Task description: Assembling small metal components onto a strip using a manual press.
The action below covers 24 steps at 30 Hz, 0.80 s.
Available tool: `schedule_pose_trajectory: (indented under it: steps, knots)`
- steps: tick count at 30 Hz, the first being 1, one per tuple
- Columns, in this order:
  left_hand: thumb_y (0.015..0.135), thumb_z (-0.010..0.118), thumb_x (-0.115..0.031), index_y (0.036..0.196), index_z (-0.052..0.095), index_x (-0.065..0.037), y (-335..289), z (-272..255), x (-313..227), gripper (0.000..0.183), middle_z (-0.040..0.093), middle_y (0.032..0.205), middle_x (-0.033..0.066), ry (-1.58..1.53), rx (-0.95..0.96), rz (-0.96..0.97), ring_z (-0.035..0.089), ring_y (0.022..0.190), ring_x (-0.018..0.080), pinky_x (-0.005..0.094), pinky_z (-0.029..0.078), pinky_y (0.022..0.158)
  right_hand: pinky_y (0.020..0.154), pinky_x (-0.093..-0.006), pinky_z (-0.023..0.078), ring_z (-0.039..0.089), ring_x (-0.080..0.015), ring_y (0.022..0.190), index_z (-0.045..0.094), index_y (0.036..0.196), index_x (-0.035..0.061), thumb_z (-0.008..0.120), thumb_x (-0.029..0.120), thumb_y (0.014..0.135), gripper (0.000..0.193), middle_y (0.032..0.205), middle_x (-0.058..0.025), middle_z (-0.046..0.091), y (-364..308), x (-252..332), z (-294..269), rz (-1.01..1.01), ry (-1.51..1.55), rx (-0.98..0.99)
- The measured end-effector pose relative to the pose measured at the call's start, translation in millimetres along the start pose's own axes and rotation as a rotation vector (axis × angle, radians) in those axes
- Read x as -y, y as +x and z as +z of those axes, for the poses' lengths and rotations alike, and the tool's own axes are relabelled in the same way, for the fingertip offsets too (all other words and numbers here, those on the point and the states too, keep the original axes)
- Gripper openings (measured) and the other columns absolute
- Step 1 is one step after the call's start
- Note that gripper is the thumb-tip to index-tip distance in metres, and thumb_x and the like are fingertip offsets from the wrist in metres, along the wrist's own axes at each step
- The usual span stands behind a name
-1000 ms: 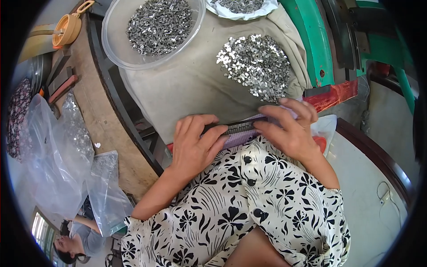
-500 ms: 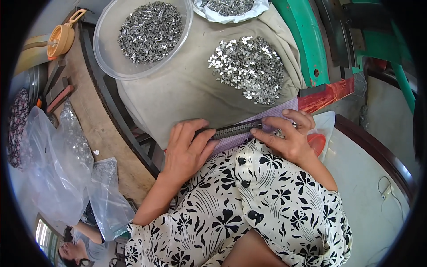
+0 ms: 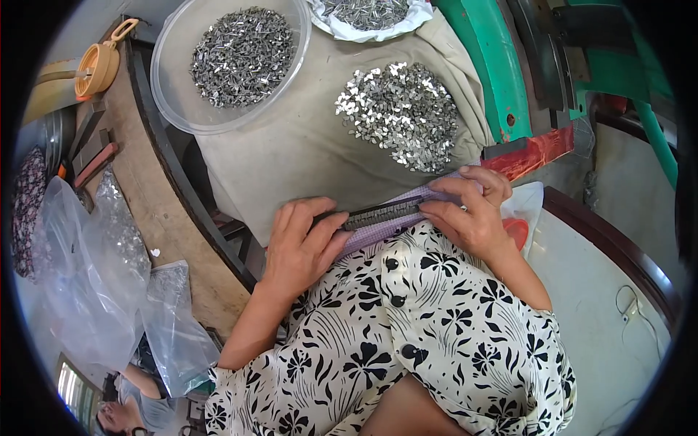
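Observation:
A dark, narrow metal bar (image 3: pixel 384 215) with a row of small metal pieces along it lies level, close to my body. My left hand (image 3: pixel 299 236) grips its left end, thumb and fingers closed round it. At the other end, my right hand (image 3: pixel 469 214) pinches the bar between thumb and fingertips. Purple checked cloth (image 3: pixel 365 237) shows beneath the bar. Beyond my hands, a loose heap of small shiny metal pieces (image 3: pixel 400 116) rests on a beige cloth (image 3: pixel 291 163). My fingers hide both ends of the bar.
A clear plastic bowl (image 3: pixel 161 98) of small metal parts stands far left, beside a white-lined dish (image 3: pixel 349 33) of metal pins. A green machine frame (image 3: pixel 483 65) borders the right. Plastic bags (image 3: pixel 87 283) lie on the left-hand bench; another person (image 3: pixel 142 400) sits beyond.
My right fingers have shifted on the bar's end, the index finger lifting and bending more. My left hand keeps its hold. The whole view has shifted slightly.

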<state>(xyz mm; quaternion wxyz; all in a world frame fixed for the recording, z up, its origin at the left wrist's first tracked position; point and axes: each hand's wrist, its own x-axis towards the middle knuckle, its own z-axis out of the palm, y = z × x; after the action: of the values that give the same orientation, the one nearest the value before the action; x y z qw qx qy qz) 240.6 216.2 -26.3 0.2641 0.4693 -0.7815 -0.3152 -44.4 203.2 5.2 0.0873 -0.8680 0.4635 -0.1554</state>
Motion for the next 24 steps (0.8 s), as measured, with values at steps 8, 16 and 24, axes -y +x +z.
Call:
schedule_pose_trajectory:
  steps: [8, 16, 24]
  knots:
    - [0.071, 0.080, -0.013, 0.101, 0.069, -0.007, 0.1, 0.7, 4.9, 0.033, 0.061, 0.109, 0.0069, -0.013, 0.003, 0.018, 0.058, 0.097, 0.0278, 0.0391, 0.046, 0.081, 0.094, -0.0412, 0.032, 0.050, -0.0254, 0.114, 0.068, 0.089, 0.0186, 0.081, 0.019, 0.065, 0.026, 0.110, 0.0054, 0.066, 3.4, -2.8, 3.8, -0.038, 0.010, 0.087]
    - [0.071, 0.079, -0.011, 0.100, 0.070, -0.007, -0.2, 0.2, 4.2, 0.031, 0.063, 0.105, 0.0043, 0.043, -0.044, 0.138, 0.061, 0.094, 0.0230, 0.0376, 0.046, 0.082, 0.095, -0.0408, 0.033, 0.049, -0.0254, 0.112, 0.074, 0.099, 0.0206, 0.084, 0.028, 0.065, 0.036, 0.106, 0.0054, 0.066, -2.8, -6.5, 3.3, -0.009, 0.014, 0.060]
    - [0.071, 0.079, -0.011, 0.102, 0.070, -0.007, 0.8, -3.8, 8.0, 0.032, 0.062, 0.109, 0.0066, 0.110, -0.140, 0.051, 0.060, 0.096, 0.0262, 0.0394, 0.044, 0.082, 0.093, -0.0360, 0.033, 0.050, -0.0204, 0.108, 0.077, 0.095, 0.0214, 0.084, 0.022, 0.065, 0.031, 0.102, 0.0099, 0.066, 9.4, -7.7, 21.3, -0.068, -0.029, -0.171]
